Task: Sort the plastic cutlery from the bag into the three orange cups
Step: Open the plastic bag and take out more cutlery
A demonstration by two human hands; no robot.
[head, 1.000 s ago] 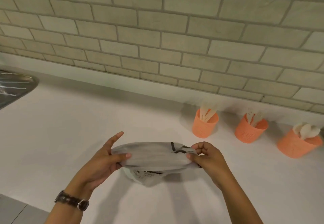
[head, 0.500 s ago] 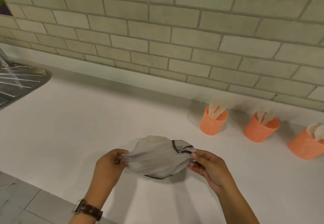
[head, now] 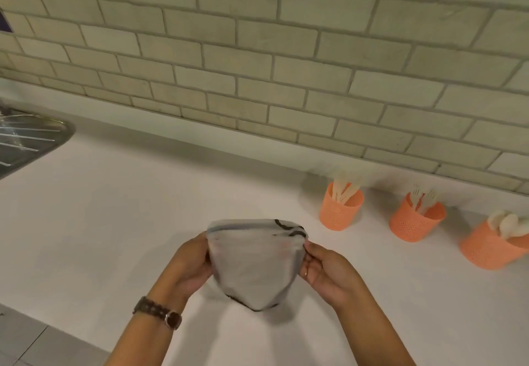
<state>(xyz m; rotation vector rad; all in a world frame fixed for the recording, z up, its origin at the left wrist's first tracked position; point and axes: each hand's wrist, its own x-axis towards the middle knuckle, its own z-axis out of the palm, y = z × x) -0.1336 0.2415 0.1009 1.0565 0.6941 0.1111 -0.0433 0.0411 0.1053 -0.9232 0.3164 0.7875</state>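
Note:
A translucent grey plastic bag [head: 253, 268] with black print hangs folded between both hands above the white counter [head: 114, 222]. My left hand [head: 187, 268] grips its left edge and my right hand [head: 322, 271] pinches its right edge. Three orange perforated cups stand near the wall at the right: the left cup [head: 340, 208] holds pale knives, the middle cup [head: 415, 218] holds forks, and the right cup [head: 491, 247] holds spoons and leans toward the right edge of view. I see no cutlery inside the bag.
A steel sink drainboard [head: 28, 139] lies at the far left of the counter. A tiled brick wall [head: 257, 65] runs behind it. The counter's front edge [head: 86, 340] crosses the lower left, with grey floor tiles below.
The bag has been folded over into a smaller rounded shape and both hands have drawn closer together. The view has shifted, so the cups sit further right.

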